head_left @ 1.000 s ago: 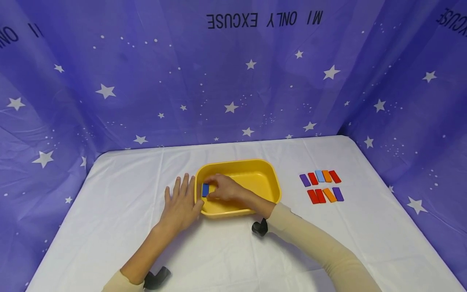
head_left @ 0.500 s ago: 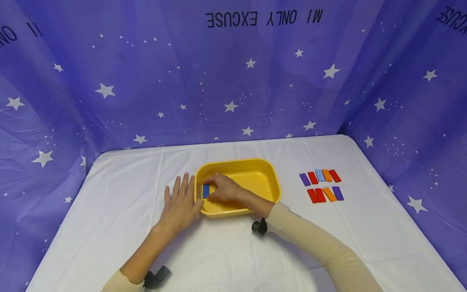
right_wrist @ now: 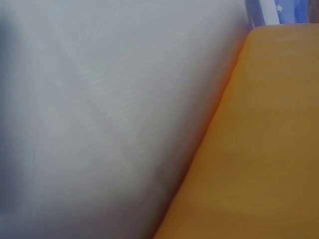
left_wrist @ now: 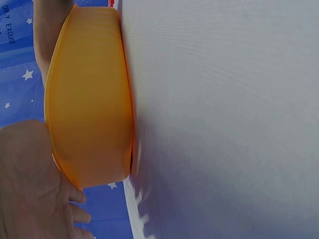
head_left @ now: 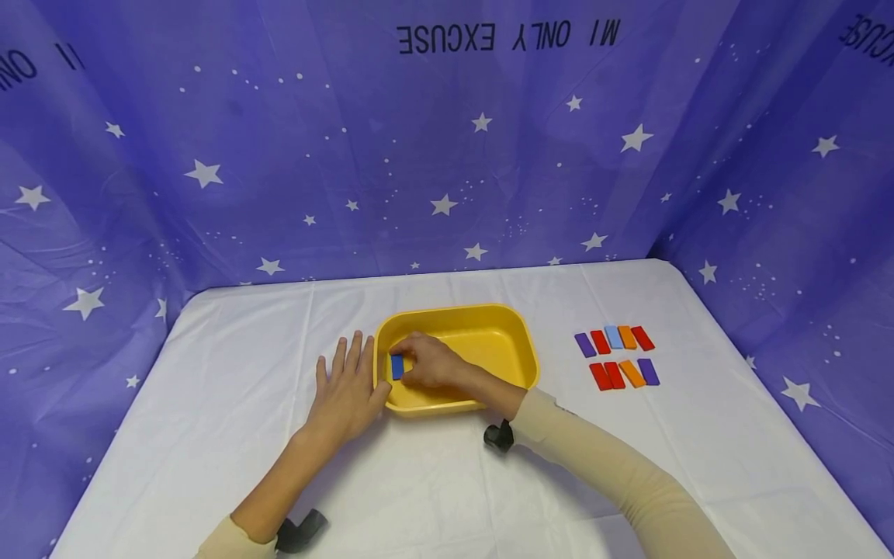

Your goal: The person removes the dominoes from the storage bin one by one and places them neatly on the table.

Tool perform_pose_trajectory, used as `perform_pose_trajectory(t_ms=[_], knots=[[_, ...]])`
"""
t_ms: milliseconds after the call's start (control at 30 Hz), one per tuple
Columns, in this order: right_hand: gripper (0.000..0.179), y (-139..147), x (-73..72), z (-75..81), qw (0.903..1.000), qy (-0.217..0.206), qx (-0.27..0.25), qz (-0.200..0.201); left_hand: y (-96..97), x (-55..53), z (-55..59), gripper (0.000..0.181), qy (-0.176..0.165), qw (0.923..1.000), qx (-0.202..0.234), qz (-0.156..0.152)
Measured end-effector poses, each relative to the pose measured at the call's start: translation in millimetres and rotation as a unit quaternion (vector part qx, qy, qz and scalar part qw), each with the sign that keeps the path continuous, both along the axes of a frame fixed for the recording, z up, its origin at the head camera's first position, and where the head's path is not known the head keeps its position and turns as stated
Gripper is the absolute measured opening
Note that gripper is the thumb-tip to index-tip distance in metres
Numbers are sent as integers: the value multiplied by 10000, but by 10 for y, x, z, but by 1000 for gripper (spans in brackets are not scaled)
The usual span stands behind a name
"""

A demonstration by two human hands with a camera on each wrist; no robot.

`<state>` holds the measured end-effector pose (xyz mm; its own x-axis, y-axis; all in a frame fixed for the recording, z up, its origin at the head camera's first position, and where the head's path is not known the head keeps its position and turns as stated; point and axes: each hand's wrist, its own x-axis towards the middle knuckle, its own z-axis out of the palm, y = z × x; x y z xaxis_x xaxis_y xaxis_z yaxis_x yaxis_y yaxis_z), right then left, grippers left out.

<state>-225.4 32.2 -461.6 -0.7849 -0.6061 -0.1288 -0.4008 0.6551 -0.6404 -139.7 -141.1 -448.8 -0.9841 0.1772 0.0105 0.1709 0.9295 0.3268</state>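
A yellow rectangular tub (head_left: 499, 349) stands on the white-covered table. Inside it, near the left end wall, my right hand (head_left: 434, 365) pinches a small blue block (head_left: 397, 367) between thumb and fingers at its two ends. The left hand (head_left: 342, 402) lies along the tub's outer left side, fingers straight and spread, thumb at the rim. In the left wrist view, that hand (left_wrist: 30, 184) is against the upper edge of the tub (left_wrist: 89, 99). Only the outer wall of the tub (right_wrist: 269, 134) and white cloth show in the right wrist view; the right hand and block are hidden there.
Right of the tub, two rows of flat blocks lie on the cloth: an upper row with a light blue block (head_left: 613, 337) among purple, red and orange ones, and a lower row with an orange block (head_left: 632, 373). A purple star-patterned curtain (head_left: 447, 155) hangs behind.
The blue block has shifted very slightly to the right inside the tub, with the right hand's fingers at it. The left hand stays in place at the tub's side.
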Motion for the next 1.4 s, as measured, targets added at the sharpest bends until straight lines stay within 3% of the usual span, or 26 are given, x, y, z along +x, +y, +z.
perform_pose_trajectory(t_ms=[667, 1033, 1400], knots=[[50, 167, 24, 144, 9982, -374, -363, -303, 27, 5, 2, 73, -55, 9999, -135, 29], [52, 404, 58, 354, 9881, -713, -1255, -531, 18, 11, 5, 73, -132, 9998, -96, 66], [53, 740, 82, 527, 9873, -449, -1482, -368, 15, 12, 13, 73, -88, 9999, -115, 66]])
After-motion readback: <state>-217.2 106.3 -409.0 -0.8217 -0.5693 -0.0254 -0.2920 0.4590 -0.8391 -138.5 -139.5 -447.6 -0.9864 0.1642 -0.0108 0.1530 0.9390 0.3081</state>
